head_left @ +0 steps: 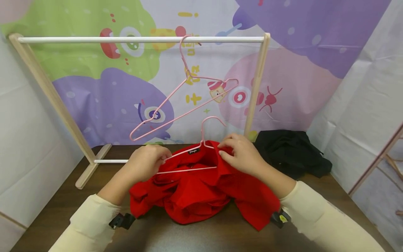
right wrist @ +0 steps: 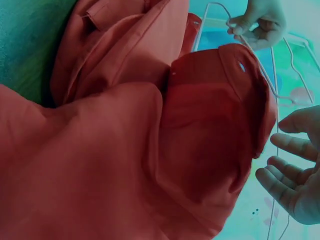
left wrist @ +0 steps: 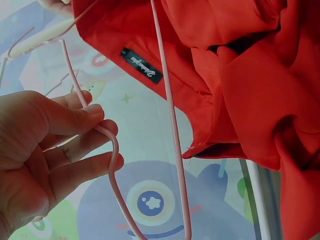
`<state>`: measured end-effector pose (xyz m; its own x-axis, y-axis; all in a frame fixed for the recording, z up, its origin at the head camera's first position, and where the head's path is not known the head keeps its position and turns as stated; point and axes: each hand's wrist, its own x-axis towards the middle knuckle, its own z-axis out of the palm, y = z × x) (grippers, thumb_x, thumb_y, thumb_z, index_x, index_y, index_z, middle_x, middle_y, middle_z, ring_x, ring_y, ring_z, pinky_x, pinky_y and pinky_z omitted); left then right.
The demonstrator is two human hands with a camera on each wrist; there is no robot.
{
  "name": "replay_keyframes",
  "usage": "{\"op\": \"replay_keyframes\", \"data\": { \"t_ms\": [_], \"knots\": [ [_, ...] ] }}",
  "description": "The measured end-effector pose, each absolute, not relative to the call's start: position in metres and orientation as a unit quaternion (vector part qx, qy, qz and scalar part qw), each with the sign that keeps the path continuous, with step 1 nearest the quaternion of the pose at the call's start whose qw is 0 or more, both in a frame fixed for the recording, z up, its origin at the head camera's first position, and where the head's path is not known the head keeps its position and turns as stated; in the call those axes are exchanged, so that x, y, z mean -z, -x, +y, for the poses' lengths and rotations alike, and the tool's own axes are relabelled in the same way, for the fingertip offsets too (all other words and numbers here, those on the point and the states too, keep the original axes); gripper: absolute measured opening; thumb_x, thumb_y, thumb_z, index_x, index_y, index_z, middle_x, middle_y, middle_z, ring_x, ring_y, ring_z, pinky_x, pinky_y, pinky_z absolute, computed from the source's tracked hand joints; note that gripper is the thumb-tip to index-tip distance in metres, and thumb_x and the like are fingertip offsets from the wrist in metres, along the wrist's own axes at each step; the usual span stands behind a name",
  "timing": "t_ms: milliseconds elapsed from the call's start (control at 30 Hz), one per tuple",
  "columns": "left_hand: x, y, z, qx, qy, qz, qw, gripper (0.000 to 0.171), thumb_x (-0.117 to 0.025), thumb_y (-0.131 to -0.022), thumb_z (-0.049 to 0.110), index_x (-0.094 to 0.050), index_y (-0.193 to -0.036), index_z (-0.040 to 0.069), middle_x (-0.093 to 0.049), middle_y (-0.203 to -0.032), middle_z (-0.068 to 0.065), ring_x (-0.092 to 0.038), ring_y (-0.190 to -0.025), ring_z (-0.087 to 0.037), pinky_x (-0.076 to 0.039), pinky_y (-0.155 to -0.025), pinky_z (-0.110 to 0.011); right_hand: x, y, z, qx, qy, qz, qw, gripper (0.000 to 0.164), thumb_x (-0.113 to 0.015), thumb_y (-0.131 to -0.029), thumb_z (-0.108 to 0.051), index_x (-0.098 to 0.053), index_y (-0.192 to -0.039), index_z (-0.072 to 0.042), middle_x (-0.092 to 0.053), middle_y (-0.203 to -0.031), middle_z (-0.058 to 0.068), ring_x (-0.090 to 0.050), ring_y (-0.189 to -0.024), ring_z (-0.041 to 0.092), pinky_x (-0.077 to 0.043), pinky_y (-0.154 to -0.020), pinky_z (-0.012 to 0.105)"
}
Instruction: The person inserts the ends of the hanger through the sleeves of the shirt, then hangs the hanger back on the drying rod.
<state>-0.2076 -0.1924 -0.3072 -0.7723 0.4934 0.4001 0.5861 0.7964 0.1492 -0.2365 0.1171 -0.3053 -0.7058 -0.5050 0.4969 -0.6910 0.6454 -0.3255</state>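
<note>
A red shirt [head_left: 195, 201] lies bunched on the table, its collar with a dark label [left wrist: 142, 65] toward the rack. In it sits a pink wire hanger [left wrist: 172, 116], hook up; the hanger's right end is hidden inside the cloth, while its left end shows outside in the left wrist view. My left hand [head_left: 146, 162] pinches the hanger's left shoulder wire between thumb and fingers. At the right side of the collar is my right hand [head_left: 242, 154], its fingers [right wrist: 290, 145] spread and loosely bent right at the cloth's edge in the right wrist view.
A wooden rack with a white rod [head_left: 78, 40] stands behind the shirt. From the rod hangs a second pink hanger [head_left: 188, 72], without a garment. A black garment [head_left: 289, 152] lies in a heap at the back right. A patterned cloth [head_left: 302, 91] covers the back.
</note>
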Motion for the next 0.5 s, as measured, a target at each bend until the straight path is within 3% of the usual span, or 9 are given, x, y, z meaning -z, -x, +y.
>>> {"op": "replay_keyframes", "data": {
  "t_ms": [167,367,500],
  "knots": [
    [0.308,0.208,-0.193,0.136,0.291,-0.931,0.174,0.025,-0.066,-0.078,-0.008,-0.072,-0.091,0.011,-0.067,-0.079,0.002,-0.063,-0.077,-0.019,-0.053,-0.069,-0.04,0.303,0.245,0.122,-0.255,-0.362,-0.881,0.164,0.024,-0.074,-0.084,-0.009,-0.069,-0.107,-0.002,-0.064,-0.106,0.01,-0.062,-0.094,0.027,-0.053,-0.081,0.04],
    [0.311,0.211,-0.191,0.138,0.299,-0.927,0.181,0.025,-0.067,-0.077,-0.009,-0.072,-0.091,0.01,-0.068,-0.08,0.0,-0.064,-0.077,-0.02,-0.054,-0.068,-0.04,0.304,0.254,0.125,-0.253,-0.381,-0.885,0.089,0.039,-0.07,-0.088,-0.007,-0.061,-0.124,0.004,-0.065,-0.12,0.016,-0.063,-0.106,0.03,-0.051,-0.091,0.044],
    [0.313,0.213,-0.189,0.135,0.302,-0.926,0.183,0.025,-0.066,-0.076,-0.011,-0.072,-0.09,0.01,-0.069,-0.08,0.001,-0.065,-0.076,-0.02,-0.055,-0.067,-0.039,0.307,0.255,0.124,-0.246,-0.376,-0.891,0.061,0.042,-0.07,-0.088,-0.008,-0.058,-0.127,0.004,-0.064,-0.123,0.017,-0.062,-0.108,0.029,-0.049,-0.093,0.043]
  ]
}}
